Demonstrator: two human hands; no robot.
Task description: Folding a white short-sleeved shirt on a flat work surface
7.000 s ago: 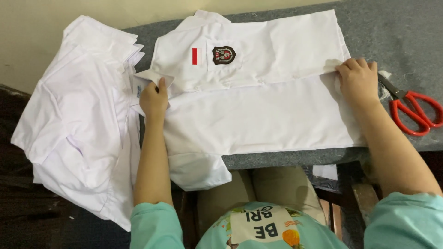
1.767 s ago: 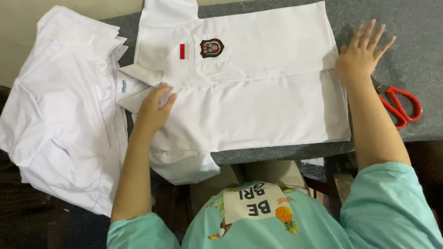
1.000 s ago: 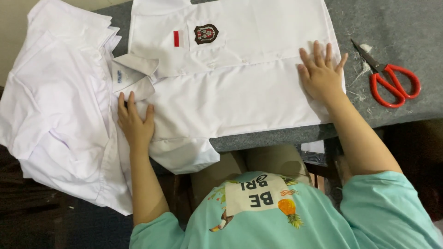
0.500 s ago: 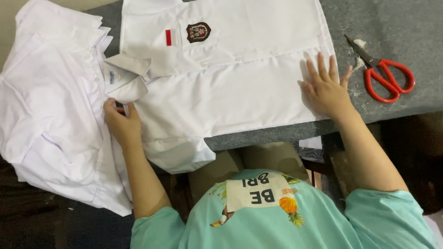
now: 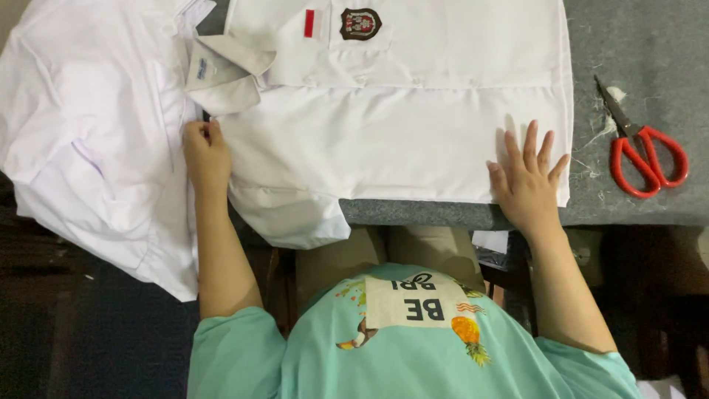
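Note:
A white uniform shirt (image 5: 391,118) with a dark crest badge and a small red-and-white patch lies flat on the grey table (image 5: 642,66). One sleeve hangs over the near table edge. My left hand (image 5: 207,151) pinches the shirt's left edge just below the collar. My right hand (image 5: 526,181) rests flat with fingers spread on the shirt's lower right corner, near the table's front edge.
A heap of white shirts (image 5: 96,140) lies to the left, spilling off the table. Red-handled scissors (image 5: 642,151) lie on the grey surface to the right, among thread scraps. My lap and teal top fill the bottom of the view.
My right hand has slid down the shirt toward its lower right corner and the near table edge. My left hand has moved up to the shirt's left edge by the collar.

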